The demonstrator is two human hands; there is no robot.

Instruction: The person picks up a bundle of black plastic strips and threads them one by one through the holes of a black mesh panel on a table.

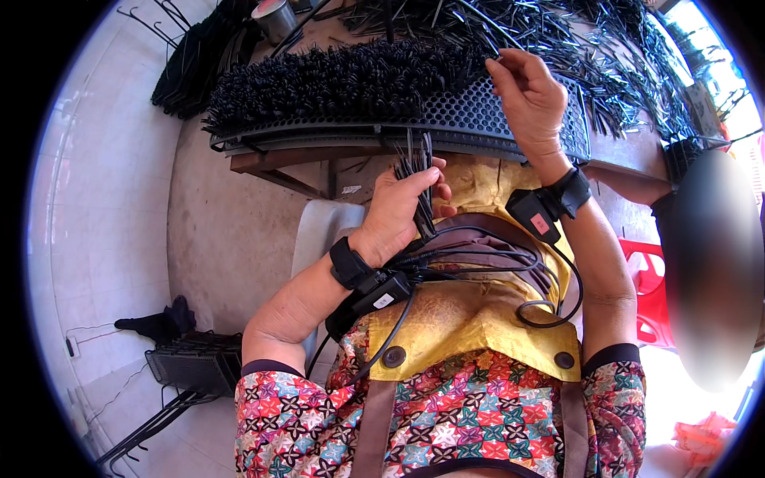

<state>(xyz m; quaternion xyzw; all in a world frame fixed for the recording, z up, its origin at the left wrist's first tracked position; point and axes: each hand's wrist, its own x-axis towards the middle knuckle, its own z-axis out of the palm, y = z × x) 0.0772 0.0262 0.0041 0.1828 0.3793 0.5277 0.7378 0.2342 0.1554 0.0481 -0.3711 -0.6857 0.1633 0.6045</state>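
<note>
My left hand (408, 195) is closed around a bundle of thin black strips (415, 163), their ends sticking up above the thumb. Farther forward, my right hand (527, 92) pinches with thumb and forefinger above a black perforated tray (478, 111). Whatever lies between those fingertips is too small to make out. Upright black pieces (335, 80) stand packed over the left and middle of the tray, and the right hand is just past their right end. Bare rows of round holes show on the tray's right part.
Loose black strips (590, 56) lie heaped across the table behind the tray. A metal can (273, 19) stands at the far left. Cables (478, 263) run between my wrist devices over a yellow apron (446, 319). To the right are a red plastic stool (644, 291) and another person (713, 271).
</note>
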